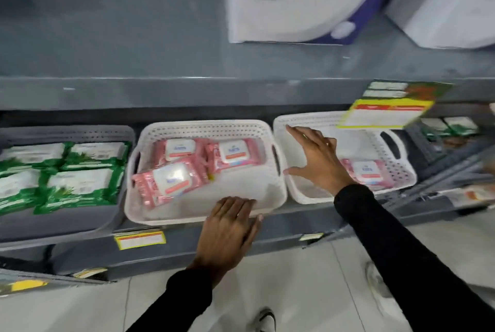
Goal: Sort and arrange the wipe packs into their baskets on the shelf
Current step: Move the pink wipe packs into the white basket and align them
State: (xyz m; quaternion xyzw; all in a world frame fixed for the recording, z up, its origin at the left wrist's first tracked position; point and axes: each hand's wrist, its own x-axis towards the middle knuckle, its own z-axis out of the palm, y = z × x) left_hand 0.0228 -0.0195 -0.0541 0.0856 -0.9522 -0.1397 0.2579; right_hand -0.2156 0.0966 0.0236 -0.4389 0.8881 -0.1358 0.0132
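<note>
Three baskets sit side by side on the grey shelf (187, 96). At the far left, the grey basket (80, 222) holds four green-and-white wipe packs (61, 176) laid flat in two rows of two; their print is too blurred to read. Just below it, on the shelf edge, hangs a yellow price tag (139, 238), its writing illegible. Next, the middle white basket (203, 128) holds three pink wipe packs (171, 180), each with a white flip lid bearing a small blue brand mark that cannot be made out: two lie along the back and one sits tilted toward the front left. The left hand (227, 230) rests on this basket's front rim, fingers curled over the edge and gripping it. To the right, the right white basket (396, 171) holds one pink wipe pack (368, 172) near its front, partly hidden by the wrist. The right hand (318, 160) hovers inside that basket with fingers spread wide, holding nothing. A larger yellow-and-green shelf label (388, 109) hangs over the basket's back rim, unreadable. At the far right, more green packs (450, 127) show, too blurred to count. Both arms wear black sleeves (401, 251).
</note>
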